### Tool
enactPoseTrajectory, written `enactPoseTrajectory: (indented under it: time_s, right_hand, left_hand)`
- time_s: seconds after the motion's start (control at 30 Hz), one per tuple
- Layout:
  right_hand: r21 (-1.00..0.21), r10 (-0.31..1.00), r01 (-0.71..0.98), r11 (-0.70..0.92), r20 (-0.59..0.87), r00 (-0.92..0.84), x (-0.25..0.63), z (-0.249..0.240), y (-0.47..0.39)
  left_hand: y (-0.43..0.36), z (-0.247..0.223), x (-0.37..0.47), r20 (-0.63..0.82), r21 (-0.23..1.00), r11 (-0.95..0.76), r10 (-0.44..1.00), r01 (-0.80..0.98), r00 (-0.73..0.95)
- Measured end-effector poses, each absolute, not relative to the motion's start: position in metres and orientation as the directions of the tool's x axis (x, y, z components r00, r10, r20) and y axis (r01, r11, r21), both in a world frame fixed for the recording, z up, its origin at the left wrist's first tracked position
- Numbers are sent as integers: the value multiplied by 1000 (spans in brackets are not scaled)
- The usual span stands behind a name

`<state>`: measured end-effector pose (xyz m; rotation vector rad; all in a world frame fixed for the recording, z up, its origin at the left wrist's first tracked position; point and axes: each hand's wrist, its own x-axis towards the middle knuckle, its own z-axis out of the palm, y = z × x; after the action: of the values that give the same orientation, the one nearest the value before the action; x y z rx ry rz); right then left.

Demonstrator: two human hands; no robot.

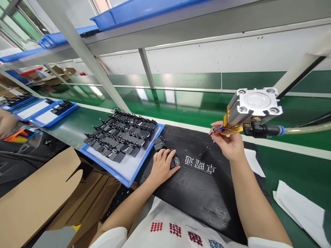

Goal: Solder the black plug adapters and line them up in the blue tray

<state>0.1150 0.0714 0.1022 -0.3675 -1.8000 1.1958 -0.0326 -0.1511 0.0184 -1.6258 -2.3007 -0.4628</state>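
My left hand (162, 163) lies over a small black plastic device (177, 161) on the black mat (191, 193), its fingers curled round it. Just behind that hand another black device (159, 143) sits on the mat. Raised at the right, my right hand (230, 144) pinches a small dark part with red and blue bits (216, 131). The fingers are right beside the yellow metal bracket (226, 122) under a silver pneumatic cylinder (256, 103). What the fingertips touch there is partly hidden.
A blue tray (131, 179) with rows of black devices stands on the left. More blue trays (54, 117) lie farther left, near another person's arm (7, 123). White cloths (300, 206) rest at right. An air hose (307, 129) runs rightward. Cardboard (38, 193) stands lower left.
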Motion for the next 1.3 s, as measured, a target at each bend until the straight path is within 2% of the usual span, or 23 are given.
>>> enactPoseTrajectory:
  time_s: [0.13, 0.27, 0.33, 0.4, 0.43, 0.53, 0.63, 0.7, 0.77, 0.83, 0.9, 0.97, 1.07, 1.17, 1.3]
  right_hand:
    - [-847, 660, -227, 481, 520, -542, 115, 103, 72]
    - [-847, 662, -222, 483, 519, -541, 116, 102, 73]
    - [-845, 665, -219, 487, 522, -535, 116, 101, 75]
    - [-844, 673, -217, 491, 525, -520, 116, 101, 76]
    - [-844, 680, -215, 491, 526, -511, 116, 101, 77]
    - [-851, 702, -192, 488, 514, -493, 116, 102, 79]
    - [-861, 724, -180, 475, 499, -477, 116, 103, 81]
    - [-870, 749, -179, 460, 488, -448, 115, 104, 82]
    - [-883, 779, -167, 438, 466, -420, 113, 104, 82]
    - [-898, 810, -145, 416, 438, -389, 112, 105, 82]
    - [-905, 831, -119, 408, 422, -363, 111, 106, 81]
    - [-906, 840, -103, 411, 420, -344, 109, 107, 79]
    - [-909, 843, -102, 405, 414, -342, 107, 109, 77]
    - [-908, 844, -121, 402, 419, -336, 106, 109, 76]
    - [-899, 830, -147, 412, 437, -348, 106, 109, 75]
  left_hand:
    - [-148, 22, -33, 303, 233, 246, 901, 941, -311]
    - [-143, 21, -38, 235, 514, 194, 905, 836, -355]
    - [-145, 23, -42, 178, 722, 217, 859, 657, -480]
    - [-149, 29, -46, 76, 917, 186, 788, 354, -611]
    - [-151, 34, -50, 9, 973, 142, 760, 180, -649]
    - [-162, 53, -62, -176, 971, 19, 730, -237, -660]
    - [-176, 67, -75, -258, 921, -27, 706, -389, -660]
    - [-187, 70, -81, -254, 928, -40, 663, -372, -704]
    - [-200, 66, -86, -192, 963, -36, 604, -267, -774]
    - [-217, 59, -91, -59, 998, 8, 528, -64, -847]
    - [-234, 50, -95, 67, 978, 147, 441, 145, -895]
    - [-251, 40, -101, 123, 909, 337, 347, 246, -930]
    - [-270, 26, -112, 176, 790, 542, 248, 287, -953]
    - [-276, 15, -123, 291, 667, 630, 270, 397, -918]
    - [-274, 8, -127, 446, 504, 650, 368, 568, -816]
